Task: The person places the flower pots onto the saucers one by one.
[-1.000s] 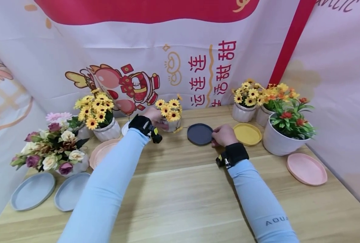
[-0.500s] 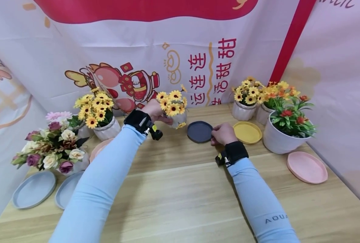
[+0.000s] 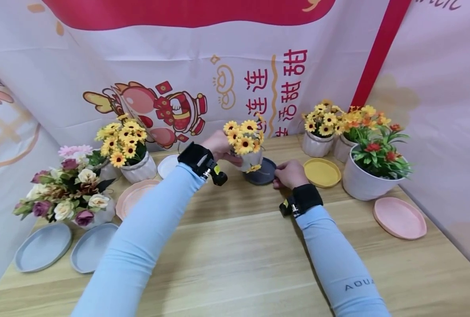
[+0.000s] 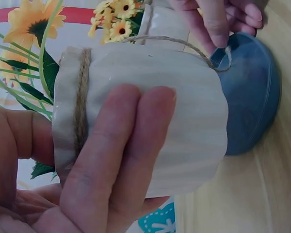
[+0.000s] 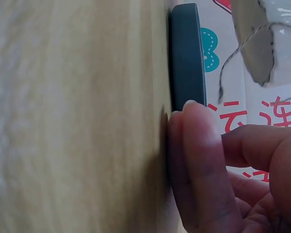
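Observation:
My left hand (image 3: 220,147) grips a small whitish ceramic flowerpot (image 3: 252,161) with yellow dark-centred artificial flowers (image 3: 244,137). In the left wrist view, fingers lie along the wall of the pot (image 4: 194,111), and twine circles it near the rim, one loose end hanging past the base. The pot hovers above the left part of a round dark grey saucer (image 3: 264,177); a gap between the two shows in the right wrist view. With fingertips and thumb, my right hand (image 3: 292,175) pinches the right edge of that saucer (image 5: 186,53), which lies on the table.
Right of the saucer are a yellow saucer (image 3: 323,172), several potted flowers including a large white pot (image 3: 371,187), and a pink saucer (image 3: 400,218). At left stand more potted flowers (image 3: 128,145), a white saucer (image 3: 167,166), a peach one (image 3: 135,196) and two grey-blue ones (image 3: 43,247).
My left hand has lifted the flowerpot off the table and carried it right, over the dark saucer. The right hand keeps its hold on the saucer's edge, nearly unmoved.

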Demonstrator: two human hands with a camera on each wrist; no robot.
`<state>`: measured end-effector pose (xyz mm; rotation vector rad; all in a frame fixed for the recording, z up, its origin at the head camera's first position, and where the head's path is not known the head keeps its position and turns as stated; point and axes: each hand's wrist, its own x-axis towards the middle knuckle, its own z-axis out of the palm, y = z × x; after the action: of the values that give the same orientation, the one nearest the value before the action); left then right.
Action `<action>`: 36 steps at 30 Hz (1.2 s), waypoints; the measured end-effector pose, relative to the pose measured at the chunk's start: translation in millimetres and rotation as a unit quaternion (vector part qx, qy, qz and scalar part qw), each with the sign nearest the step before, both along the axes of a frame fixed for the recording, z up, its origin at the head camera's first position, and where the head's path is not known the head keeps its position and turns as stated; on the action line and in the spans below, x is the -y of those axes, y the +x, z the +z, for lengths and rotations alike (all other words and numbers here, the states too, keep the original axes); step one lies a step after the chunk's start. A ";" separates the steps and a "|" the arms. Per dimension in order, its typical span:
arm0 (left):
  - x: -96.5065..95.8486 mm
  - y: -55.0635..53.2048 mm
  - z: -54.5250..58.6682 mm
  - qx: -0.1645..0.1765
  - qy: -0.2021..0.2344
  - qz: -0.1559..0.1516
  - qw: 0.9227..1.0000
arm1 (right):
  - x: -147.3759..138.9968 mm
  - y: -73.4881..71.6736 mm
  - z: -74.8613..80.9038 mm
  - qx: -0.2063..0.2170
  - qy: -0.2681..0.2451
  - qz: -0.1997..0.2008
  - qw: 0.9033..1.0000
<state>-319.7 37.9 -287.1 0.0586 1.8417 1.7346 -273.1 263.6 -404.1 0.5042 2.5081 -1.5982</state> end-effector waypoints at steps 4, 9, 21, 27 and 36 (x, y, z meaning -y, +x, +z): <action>-6.6 -0.3 -2.2 0.022 0.002 0.004 1.000 | 0.7 -0.1 0.0 0.001 -0.004 0.001 1.000; -12.8 -1.6 -11.3 0.017 -0.009 0.002 1.000 | 2.0 -0.9 0.5 -0.001 -0.006 0.003 1.000; -23.2 -4.4 -20.7 0.043 -0.009 0.019 0.999 | 1.9 -4.7 -1.2 0.015 -0.006 0.001 1.000; -30.6 -5.1 -29.4 0.027 -0.017 0.018 0.999 | 1.4 -2.9 -0.9 0.010 -0.005 0.003 1.000; -38.4 -14.7 -47.3 0.027 -0.023 0.026 0.999 | 0.8 -3.4 -2.6 0.003 -0.008 0.004 1.000</action>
<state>-334.4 76.3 -334.4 -0.0539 1.8587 1.7099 -276.5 262.9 -406.6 0.4962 2.4884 -1.6105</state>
